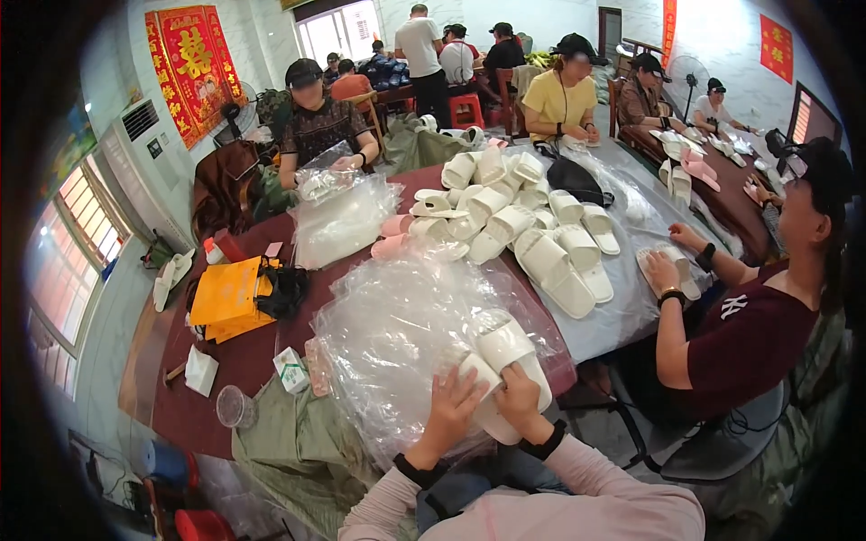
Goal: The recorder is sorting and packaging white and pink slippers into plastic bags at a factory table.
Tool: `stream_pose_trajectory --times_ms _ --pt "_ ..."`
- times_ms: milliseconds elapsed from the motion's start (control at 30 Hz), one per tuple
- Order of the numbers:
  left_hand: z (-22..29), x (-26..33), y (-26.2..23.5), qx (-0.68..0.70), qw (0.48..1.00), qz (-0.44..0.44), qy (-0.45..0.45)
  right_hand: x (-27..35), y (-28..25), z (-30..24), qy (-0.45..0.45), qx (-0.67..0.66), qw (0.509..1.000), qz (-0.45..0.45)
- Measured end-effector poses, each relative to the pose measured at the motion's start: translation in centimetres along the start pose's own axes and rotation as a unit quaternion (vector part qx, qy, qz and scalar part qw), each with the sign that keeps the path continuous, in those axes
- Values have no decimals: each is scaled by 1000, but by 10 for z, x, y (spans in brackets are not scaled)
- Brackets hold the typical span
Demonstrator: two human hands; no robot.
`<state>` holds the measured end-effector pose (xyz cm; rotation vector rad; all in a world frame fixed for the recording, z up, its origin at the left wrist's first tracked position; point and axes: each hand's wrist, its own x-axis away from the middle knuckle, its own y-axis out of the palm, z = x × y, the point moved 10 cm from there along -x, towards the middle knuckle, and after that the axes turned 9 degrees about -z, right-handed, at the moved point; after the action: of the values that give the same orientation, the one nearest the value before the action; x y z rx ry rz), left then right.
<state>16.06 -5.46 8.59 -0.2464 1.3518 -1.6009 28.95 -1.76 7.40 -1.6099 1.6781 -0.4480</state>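
A pair of white slide slippers (507, 344) is in front of me, at the near edge of a heap of clear plastic bags (388, 316). My left hand (454, 403) grips the left slipper, fingers stretched along its side by the strap. The right slipper is in my right hand (520, 397), whose fingers are bent at its inner edge and partly hidden. Both slippers have their toes pointing away from me. A black band circles each of my wrists.
Beyond the bags lies a pile of white slippers (505, 203) with some pink ones (392, 236). Yellow packets (233, 298), a small box (290, 371) and a clear cup (236, 408) sit to the left. A co-worker (744, 325) handles a slipper at the right.
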Motion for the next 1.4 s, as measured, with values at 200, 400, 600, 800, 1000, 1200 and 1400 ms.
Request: stream_pose_trajectory --times_ms 200,400,600,800,1000,1200,1400 --pt "46 7 -19 21 997 -15 76 -11 2 6 1 -28 995 98" --pt "-37 52 -22 210 941 144 -224 -19 6 -6 -10 -78 989 123" --pt "-45 78 36 359 881 -86 -296 -72 23 -49 -1 -49 995 82" --pt "-54 51 6 535 807 21 -247 -92 77 -46 -18 -119 987 -102" --pt "-102 38 -25 601 731 151 -287 18 56 -68 -218 -115 967 -58" --pt "-105 20 -60 593 734 167 -284 61 125 -118 -384 13 881 -276" --pt "-93 20 -176 512 794 227 -237 18 160 -64 -249 199 907 -275"
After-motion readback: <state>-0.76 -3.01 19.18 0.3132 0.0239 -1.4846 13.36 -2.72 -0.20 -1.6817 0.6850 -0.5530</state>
